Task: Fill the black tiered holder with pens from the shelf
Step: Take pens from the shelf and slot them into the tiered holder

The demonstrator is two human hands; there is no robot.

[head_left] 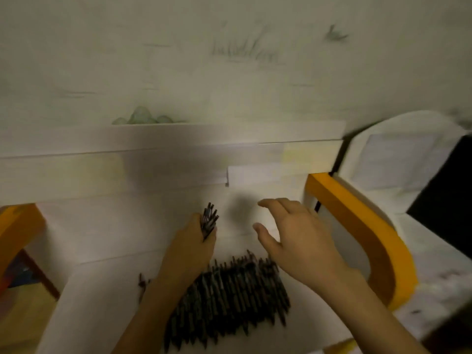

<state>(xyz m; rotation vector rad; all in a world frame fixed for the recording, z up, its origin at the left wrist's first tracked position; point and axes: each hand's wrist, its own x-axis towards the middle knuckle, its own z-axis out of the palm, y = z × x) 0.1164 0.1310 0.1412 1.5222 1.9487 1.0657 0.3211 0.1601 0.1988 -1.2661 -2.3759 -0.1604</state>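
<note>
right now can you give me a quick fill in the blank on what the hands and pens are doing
1. The bundle of pens is held in the ____ hand.
2. The right hand hovers with fingers spread, holding ____.
3. The big pile of pens lies on the white shelf, ____ the two forearms.
4. The curved edge right of the right hand is ____ in colour.

Missing words: left; nothing; between; orange

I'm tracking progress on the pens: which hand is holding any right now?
The left hand: it grips a bundle of dark pens. The right hand hovers open and holds nothing.
</note>
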